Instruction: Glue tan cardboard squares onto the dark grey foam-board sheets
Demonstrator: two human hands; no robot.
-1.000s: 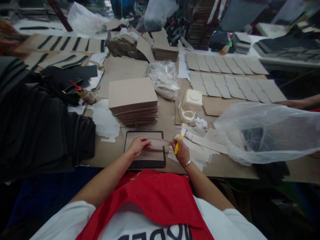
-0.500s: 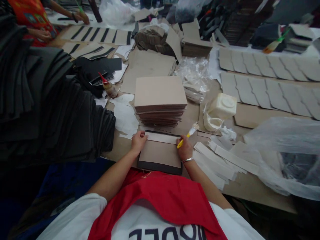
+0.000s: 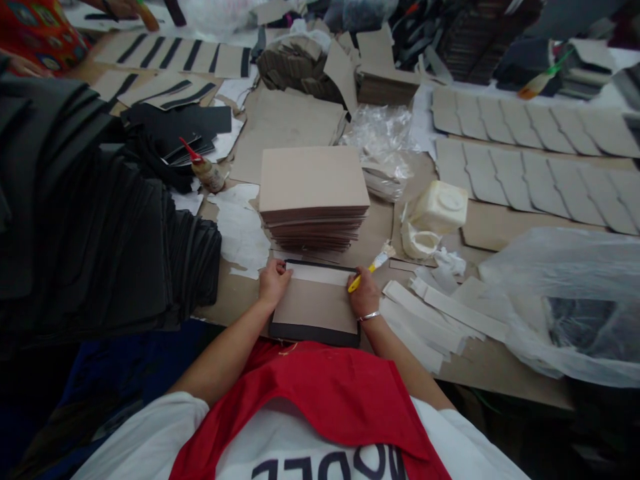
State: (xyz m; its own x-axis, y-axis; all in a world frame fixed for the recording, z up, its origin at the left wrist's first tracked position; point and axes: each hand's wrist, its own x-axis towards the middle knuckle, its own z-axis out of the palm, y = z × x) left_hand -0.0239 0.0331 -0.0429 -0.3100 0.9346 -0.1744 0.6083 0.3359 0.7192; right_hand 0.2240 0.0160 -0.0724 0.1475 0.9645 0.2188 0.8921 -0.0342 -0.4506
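Observation:
In front of me lies a beige board (image 3: 316,307) on a slightly larger black sheet (image 3: 314,334), whose dark margins show at the near and far edges. A white paper strip (image 3: 320,274) runs across the board's far end. At its left end my left hand (image 3: 273,283) is closed, thumb and fingers pinching the strip's corner. My right hand (image 3: 364,295) is closed around a yellow-handled brush (image 3: 371,269), bristles pointing away to the right. That hand's fingertips also touch the strip's right end. A stack of beige boards (image 3: 314,180) stands just beyond.
Black sheets (image 3: 100,247) are piled high at left. On the right are loose pale strips (image 3: 425,327), a cut-open plastic jug (image 3: 435,217) and a clear plastic bag (image 3: 565,300). A red-tipped bottle (image 3: 209,175) leans at centre left. Another person's orange garment (image 3: 43,33) shows at top left.
The view has shifted slightly, so the table things appear a little to the left and higher. Both hands keep their places on the strip, and the brush stays in my right hand.

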